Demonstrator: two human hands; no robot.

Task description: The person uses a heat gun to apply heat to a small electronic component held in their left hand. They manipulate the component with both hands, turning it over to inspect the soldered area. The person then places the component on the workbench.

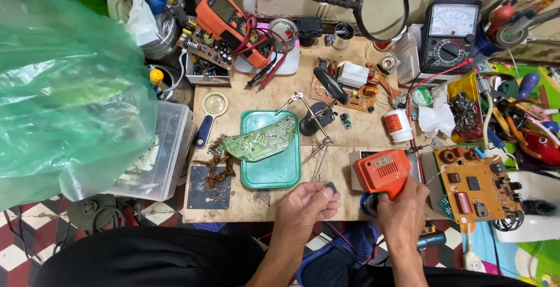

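Okay, head view only. My left hand (306,205) sits at the front edge of the wooden workbench (256,205), fingers curled together, thumb and forefinger pinched on a small dark round component (331,189) held just above the board. My right hand (402,211) is wrapped shut around the grip of an orange soldering gun (382,173); the gun body lies just right of the left hand, tip direction I cannot tell.

Just up-left of the left hand is a teal tray (274,170) with a pale green circuit board (261,141) lying tilted across its upper left rim. A helping-hands stand (315,121) with crocodile clips stands just beside the tray's right edge. Right of the gun, touching nothing I hold, is a brown circuit board (475,188) with coils and red parts. A white jar with a red label (398,125) stands behind the gun. At the back: orange digital multimeter (230,21) with leads, analogue meter (450,33), round magnifier (382,10) on an arm. Big green plastic bag (64,83) fills the left side. Dark mat with tangled copper braid (213,173) left of the tray.
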